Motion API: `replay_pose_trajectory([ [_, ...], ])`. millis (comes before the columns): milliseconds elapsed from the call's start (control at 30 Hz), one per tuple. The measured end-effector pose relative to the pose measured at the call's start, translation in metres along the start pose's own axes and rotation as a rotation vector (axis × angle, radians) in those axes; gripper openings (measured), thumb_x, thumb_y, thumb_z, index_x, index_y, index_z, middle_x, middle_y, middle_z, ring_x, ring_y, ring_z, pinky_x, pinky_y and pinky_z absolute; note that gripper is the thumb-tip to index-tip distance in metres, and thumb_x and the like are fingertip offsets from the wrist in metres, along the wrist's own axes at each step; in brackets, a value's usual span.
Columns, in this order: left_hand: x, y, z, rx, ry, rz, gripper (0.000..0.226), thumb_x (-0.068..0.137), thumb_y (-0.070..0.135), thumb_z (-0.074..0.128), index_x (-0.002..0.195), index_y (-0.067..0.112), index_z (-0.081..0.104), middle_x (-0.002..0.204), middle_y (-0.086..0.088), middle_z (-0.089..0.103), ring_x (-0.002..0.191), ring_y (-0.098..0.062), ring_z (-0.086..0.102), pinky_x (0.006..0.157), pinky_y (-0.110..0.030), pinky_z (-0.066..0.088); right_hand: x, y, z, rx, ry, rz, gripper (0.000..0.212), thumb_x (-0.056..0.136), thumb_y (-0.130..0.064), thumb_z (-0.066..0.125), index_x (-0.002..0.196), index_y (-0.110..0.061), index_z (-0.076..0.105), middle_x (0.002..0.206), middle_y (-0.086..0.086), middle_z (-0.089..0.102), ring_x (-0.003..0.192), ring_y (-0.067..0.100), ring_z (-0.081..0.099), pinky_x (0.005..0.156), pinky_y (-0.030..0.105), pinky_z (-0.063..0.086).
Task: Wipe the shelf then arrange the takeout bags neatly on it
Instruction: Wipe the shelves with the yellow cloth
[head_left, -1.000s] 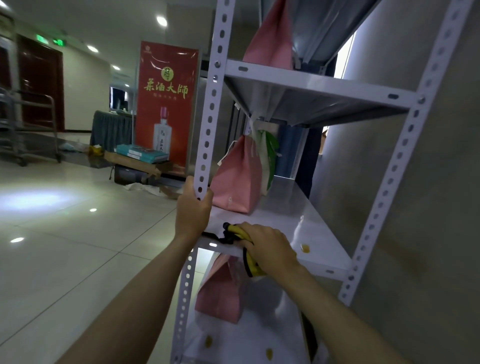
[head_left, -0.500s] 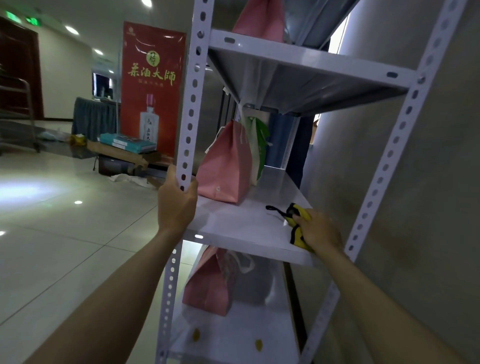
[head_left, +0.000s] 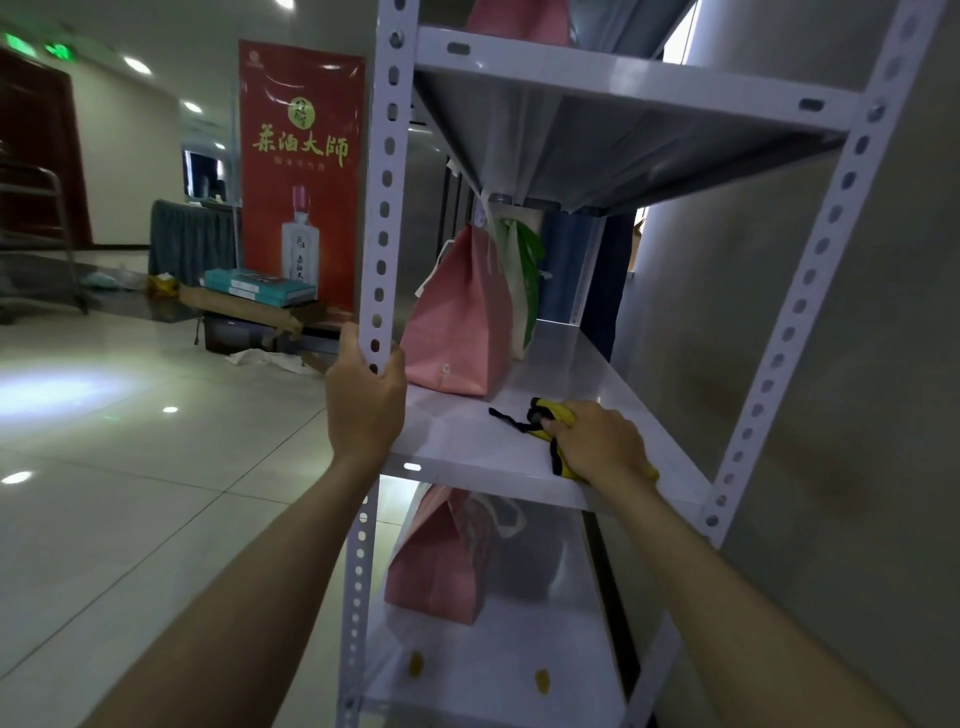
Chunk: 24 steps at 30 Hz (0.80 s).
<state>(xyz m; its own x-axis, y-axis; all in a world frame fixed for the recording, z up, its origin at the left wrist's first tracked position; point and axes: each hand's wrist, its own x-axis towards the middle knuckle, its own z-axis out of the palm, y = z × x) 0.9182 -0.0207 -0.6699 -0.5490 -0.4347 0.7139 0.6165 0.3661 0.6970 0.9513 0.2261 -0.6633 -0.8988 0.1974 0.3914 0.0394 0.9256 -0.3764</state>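
Head view shows one white metal shelf unit with three boards in sight; the middle board serves as landmark. Biggest risk, I judge: a wide sweep of the cloth toward the back of that board could shove the pink takeout bag there, tipping it or pushing it off the open left side. A lesser risk: the cloth's loose black strap trailing over the surface could snag.

Counted: four bags, namely three pink, one above the board, one on it, one below it, plus one white-and-green bag behind the pink one. One yellow cloth lies at the board's front right.

Two hands: the left hand wraps its grip around the front left upright; the right hand is clamped on the cloth, pressing it onto the board.
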Motion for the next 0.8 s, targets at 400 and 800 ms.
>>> replay_pose_trajectory([
  [400,-0.001,-0.002,0.001,-0.043,-0.009,0.004,0.011,0.097,0.016,0.060,0.104,0.015,0.051,0.072,0.013,0.057,0.054,0.001,0.056,0.051,-0.019,0.044,0.002,-0.074,0.044,-0.019,0.006,-0.074,0.033,0.102,-0.043,0.048,0.115,-0.017,0.065,0.115,0.011,0.067,0.104,0.032,0.061,0.075,0.034,0.039],
  [800,-0.003,0.005,-0.002,-0.040,-0.037,0.051,0.011,0.099,0.013,0.057,0.106,0.016,0.049,0.076,0.011,0.057,0.058,0.001,0.056,0.051,-0.016,0.048,-0.016,-0.142,0.064,0.076,0.001,-0.257,0.017,0.101,-0.029,0.051,0.100,-0.022,0.066,0.085,-0.001,0.065,0.078,0.023,0.064,0.071,0.037,0.053],
])
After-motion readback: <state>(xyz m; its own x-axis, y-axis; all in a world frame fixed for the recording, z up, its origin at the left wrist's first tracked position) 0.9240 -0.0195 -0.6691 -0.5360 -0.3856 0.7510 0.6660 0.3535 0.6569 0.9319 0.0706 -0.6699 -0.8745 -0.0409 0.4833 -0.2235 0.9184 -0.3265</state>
